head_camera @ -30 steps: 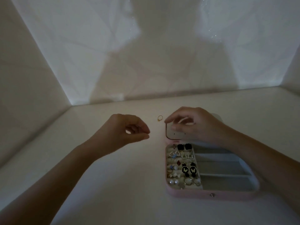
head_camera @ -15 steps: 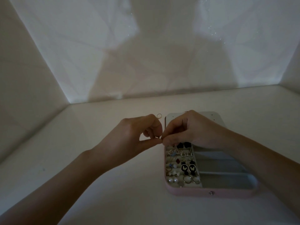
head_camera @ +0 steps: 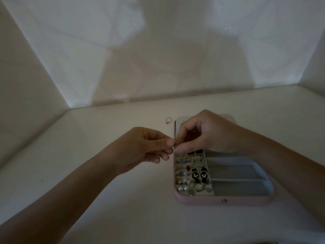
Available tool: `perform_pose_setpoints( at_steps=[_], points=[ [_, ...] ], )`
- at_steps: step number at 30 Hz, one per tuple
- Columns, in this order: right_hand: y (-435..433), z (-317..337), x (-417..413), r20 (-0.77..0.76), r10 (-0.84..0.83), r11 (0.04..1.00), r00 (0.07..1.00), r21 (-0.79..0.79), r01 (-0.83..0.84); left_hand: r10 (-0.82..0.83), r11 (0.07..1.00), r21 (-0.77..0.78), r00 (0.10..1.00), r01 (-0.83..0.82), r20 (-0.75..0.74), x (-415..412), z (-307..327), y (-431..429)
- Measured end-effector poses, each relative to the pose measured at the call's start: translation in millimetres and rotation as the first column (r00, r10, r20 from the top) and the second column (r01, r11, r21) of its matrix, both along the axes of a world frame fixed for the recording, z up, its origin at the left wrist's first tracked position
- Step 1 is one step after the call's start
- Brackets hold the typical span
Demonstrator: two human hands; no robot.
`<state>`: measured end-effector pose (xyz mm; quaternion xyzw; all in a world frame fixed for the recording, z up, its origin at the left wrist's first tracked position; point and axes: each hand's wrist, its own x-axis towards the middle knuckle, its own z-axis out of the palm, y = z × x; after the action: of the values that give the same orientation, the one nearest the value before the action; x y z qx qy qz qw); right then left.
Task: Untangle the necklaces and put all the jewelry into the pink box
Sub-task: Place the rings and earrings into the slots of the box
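The pink box (head_camera: 202, 200) lies open on the white table, right of centre. Its left section holds several earrings and rings (head_camera: 192, 175); the grey compartments (head_camera: 239, 180) on its right look bare. My left hand (head_camera: 144, 147) and my right hand (head_camera: 204, 132) meet fingertip to fingertip above the box's far left corner. Both pinch one tiny thin piece of jewelry (head_camera: 175, 146), too small to identify. A gold ring (head_camera: 168, 120) lies on the table just beyond the box's lid (head_camera: 179, 123).
White walls close in the table on the left, the back and the right. The room is dim, with my shadow cast on the back wall. The box sits close to the table's near right part.
My left hand moved right to meet my right hand, and my right hand came off the lid. Both now pinch the small piece together, slightly lifted compared with half a second ago.
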<state>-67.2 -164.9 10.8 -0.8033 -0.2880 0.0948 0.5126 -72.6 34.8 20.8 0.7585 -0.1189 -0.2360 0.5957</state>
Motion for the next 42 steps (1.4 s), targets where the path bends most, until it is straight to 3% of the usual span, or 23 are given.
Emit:
perform_pose_setpoints(
  at_steps=[3, 9, 19, 22, 25, 27, 34, 42],
  points=[
    [-0.5, 1.3, -2.8, -0.003, 0.029, 0.999, 1.0, -0.027, -0.029, -0.034, 0.998, 0.042, 0.993, 0.039, -0.114, -2.5, 1.6, -1.5],
    [-3.1, 7.4, -5.3, 0.006, 0.049, 0.996, 0.999, -0.068, -0.048, -0.068, 0.995, 0.058, 0.989, 0.076, -0.131, -5.6, 2.8, -3.6],
    [-10.6, 10.5, -5.8, 0.097, 0.019, 0.993, 0.995, -0.115, -0.008, 0.019, 0.991, -0.128, 0.978, -0.047, -0.209, -13.9, -1.8, -18.1],
    [-14.4, 11.7, -1.7, 0.039, 0.059, 0.986, 0.998, -0.159, -0.052, 0.013, 1.0, -0.012, 0.999, -0.013, -0.03, -13.5, -3.6, -18.6],
    [-23.3, 10.0, 6.9, -0.072, 0.072, 0.984, 0.995, -0.158, -0.082, -0.122, 0.987, 0.11, 0.991, 0.116, 0.046, -12.9, 2.8, -15.8],
    [-28.2, 4.7, 13.7, -0.07, 0.012, 0.987, 0.998, -0.156, -0.023, -0.227, 0.959, 0.186, 0.973, 0.215, 0.046, -11.9, 8.9, -14.7],
    [-29.9, -12.7, 27.0, -0.042, -0.165, 0.978, 0.985, -0.138, 0.158, -0.37, 0.876, 0.308, 0.927, 0.371, -0.064, 3.6, 22.0, -14.4],
    [-28.5, -17.4, 30.0, -0.049, -0.2, 0.971, 0.979, -0.14, 0.192, -0.384, 0.83, 0.418, 0.922, 0.37, -0.054, 10.5, 5.9, -17.0]
  ],
)
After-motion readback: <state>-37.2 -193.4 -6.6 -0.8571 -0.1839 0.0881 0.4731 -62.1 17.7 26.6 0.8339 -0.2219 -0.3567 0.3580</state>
